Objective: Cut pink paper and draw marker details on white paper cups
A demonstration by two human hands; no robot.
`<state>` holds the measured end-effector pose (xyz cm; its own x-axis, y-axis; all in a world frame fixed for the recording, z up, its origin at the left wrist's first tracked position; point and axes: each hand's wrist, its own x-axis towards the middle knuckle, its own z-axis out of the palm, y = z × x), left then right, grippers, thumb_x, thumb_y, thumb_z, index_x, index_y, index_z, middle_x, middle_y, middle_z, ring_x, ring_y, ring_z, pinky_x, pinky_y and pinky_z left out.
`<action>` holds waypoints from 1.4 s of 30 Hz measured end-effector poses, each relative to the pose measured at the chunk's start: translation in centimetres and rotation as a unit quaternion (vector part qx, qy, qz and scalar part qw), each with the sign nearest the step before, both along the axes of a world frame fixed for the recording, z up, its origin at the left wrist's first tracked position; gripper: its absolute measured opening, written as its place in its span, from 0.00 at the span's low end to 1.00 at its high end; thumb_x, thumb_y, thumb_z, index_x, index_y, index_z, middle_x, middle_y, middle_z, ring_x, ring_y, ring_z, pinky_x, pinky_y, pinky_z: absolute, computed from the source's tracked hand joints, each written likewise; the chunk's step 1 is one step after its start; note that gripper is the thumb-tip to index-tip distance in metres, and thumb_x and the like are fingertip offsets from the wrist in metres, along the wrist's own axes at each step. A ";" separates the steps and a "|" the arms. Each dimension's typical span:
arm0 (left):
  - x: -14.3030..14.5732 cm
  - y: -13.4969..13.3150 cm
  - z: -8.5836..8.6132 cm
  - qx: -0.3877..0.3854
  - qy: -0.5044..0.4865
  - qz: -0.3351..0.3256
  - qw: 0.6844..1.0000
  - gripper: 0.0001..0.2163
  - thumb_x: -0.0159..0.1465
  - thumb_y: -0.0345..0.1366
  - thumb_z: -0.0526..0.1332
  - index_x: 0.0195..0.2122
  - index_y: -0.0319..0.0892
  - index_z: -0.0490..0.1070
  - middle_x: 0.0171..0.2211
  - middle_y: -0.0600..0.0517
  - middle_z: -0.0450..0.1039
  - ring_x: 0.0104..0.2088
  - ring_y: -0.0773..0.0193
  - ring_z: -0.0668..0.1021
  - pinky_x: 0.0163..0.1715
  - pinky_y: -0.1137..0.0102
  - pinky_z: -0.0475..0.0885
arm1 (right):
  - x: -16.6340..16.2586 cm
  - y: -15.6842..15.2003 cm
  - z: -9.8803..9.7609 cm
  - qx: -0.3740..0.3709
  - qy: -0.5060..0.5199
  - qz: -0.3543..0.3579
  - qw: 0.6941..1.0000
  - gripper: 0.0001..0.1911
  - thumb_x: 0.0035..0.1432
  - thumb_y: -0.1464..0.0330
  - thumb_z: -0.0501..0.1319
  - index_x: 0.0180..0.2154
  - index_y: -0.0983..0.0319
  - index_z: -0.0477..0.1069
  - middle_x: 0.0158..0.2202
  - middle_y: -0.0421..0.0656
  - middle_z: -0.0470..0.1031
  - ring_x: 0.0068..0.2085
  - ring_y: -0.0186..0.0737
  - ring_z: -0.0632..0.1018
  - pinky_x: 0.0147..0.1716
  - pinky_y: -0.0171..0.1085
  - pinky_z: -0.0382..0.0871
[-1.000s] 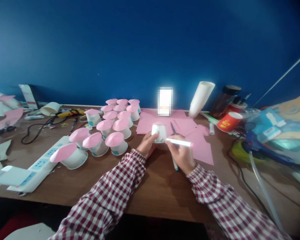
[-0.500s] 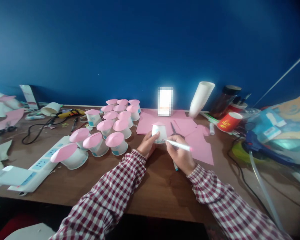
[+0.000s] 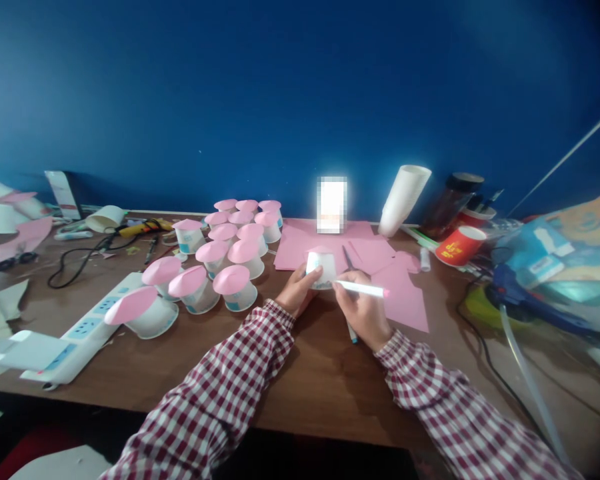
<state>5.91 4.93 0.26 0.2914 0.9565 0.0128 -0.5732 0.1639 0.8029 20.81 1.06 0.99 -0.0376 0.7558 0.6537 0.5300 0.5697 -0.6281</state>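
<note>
Your marker [image 3: 363, 289] has levelled slightly; your right hand [image 3: 363, 313] pinches it, and the fingers of your left hand [image 3: 294, 293] clasp the paper cup [image 3: 321, 267]. Many pink-topped cups [image 3: 230, 260] seem done; a plain cup stack [image 3: 403, 199] waits.

Deep blue wall [image 3: 280, 100]. Brown wooden table [image 3: 320, 383]. Red and white checks on both sleeves [image 3: 240, 360]. White little cup [image 3: 321, 269] with a pink top. White pen [image 3: 360, 289] with a pink end. Pink paper sheets [image 3: 405, 303]. Many white cups [image 3: 236, 290] with pink tops and blue marks. Red cup [image 3: 457, 245] with yellow marks. White power strip [image 3: 87, 327] with pale blue patches. Plain white cup stack [image 3: 403, 200].
</note>
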 end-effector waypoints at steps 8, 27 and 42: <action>-0.2 0.1 -0.2 -0.011 -0.005 -0.006 1.000 0.19 0.56 0.41 0.71 0.43 0.34 0.74 0.36 0.45 0.78 0.43 0.55 0.80 0.47 0.63 0.74 | 0.0 -0.3 -0.1 -0.030 0.066 -0.006 0.997 0.07 0.65 0.63 0.59 0.37 0.60 0.68 0.32 0.42 0.74 0.29 0.36 0.75 0.27 0.35 0.70; -0.2 0.0 0.2 -0.032 -0.023 -0.007 0.999 0.15 0.58 0.40 0.69 0.41 0.33 0.74 0.34 0.44 0.79 0.42 0.54 0.81 0.46 0.61 0.77 | 0.0 -0.6 -0.2 -0.045 0.088 -0.003 0.995 0.06 0.64 0.63 0.59 0.37 0.60 0.68 0.32 0.41 0.73 0.29 0.35 0.74 0.25 0.33 0.69; -0.3 0.2 -0.1 -0.032 -0.024 -0.005 0.999 0.15 0.59 0.40 0.68 0.42 0.33 0.74 0.37 0.42 0.80 0.42 0.52 0.82 0.46 0.61 0.77 | 0.0 -0.6 -0.2 -0.042 0.080 -0.001 0.996 0.06 0.65 0.64 0.57 0.38 0.60 0.68 0.33 0.42 0.72 0.28 0.35 0.71 0.26 0.34 0.68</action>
<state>5.63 5.11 0.13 0.3025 0.9526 -0.0338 -0.6094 0.2205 0.7616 20.82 0.46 0.83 0.0635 0.8085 0.5851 0.4211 0.5098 -0.7502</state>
